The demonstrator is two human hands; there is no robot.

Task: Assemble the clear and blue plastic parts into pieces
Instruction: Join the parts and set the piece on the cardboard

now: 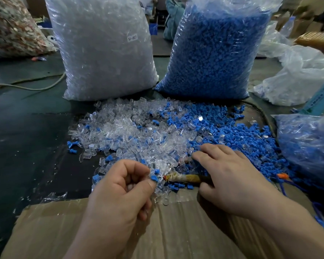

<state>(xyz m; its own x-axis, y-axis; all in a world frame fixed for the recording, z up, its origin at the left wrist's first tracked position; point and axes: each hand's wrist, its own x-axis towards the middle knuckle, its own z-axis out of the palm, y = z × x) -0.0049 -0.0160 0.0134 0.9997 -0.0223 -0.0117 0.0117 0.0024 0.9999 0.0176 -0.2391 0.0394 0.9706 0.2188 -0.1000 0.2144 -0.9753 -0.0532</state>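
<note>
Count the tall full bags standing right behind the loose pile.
2: the bag of clear parts at left, the bag of blue parts at right. More may sit outside the frame.

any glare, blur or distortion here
Head view: glare streaks the clear-parts bag and blue-parts bag; wide-angle lens bends the frame edges; the right hand, holding a wrapped tool, looks slightly smeared; the left hand pinching a blue part is sharp.
</note>
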